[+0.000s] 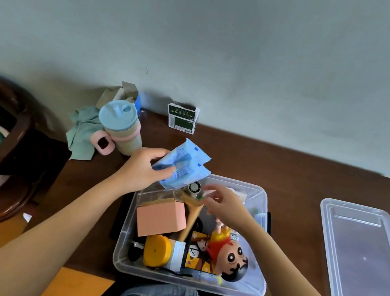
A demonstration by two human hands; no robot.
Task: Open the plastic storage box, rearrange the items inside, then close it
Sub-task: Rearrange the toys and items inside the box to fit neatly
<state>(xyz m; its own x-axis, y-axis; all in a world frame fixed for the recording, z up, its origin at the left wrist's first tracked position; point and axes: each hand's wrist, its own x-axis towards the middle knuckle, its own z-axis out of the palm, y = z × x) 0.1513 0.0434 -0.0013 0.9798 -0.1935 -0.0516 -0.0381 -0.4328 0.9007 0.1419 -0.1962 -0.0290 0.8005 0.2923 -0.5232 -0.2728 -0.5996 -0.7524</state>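
A: While the left hand (142, 168) is up over the box's far-left corner, what have the fingers got?

B: Thumb and fingers curled round blue packets (183, 165), pinching their left end. Packets stick out to the right, above the far rim of the box (255, 288).

A: Right hand (224, 207)?

B: Over the far half of the box, fingers bent and spread, blurred. Tips near a small green bit, cannot tell if it's gripped.

A: Box position?

B: Clear plastic, open, at the desk's (296, 175) near edge, middle. Lid (361, 261) lies flat on the desk near the right edge, apart from the box.

A: Inside?

B: Pink carton (160, 220) at the left, tilted. Yellow round case (156, 251) near the near-left corner, a black item just left of it. Doll (230, 253) with a red shirt lying along the near-right, head toward the near rim, on a yellow-black printed box (197, 246). Brown stick (191, 217) leaning between carton and doll. Grey round cap (194, 187) by the far rim.

A: Rest of the desk?

B: Cup (121, 126) with a blue lid and pink handle at the far-left corner, green cloth (81, 134) beside it, green-white carton (182, 119) at the far edge against the wall. Chair (4, 149) off the left edge.
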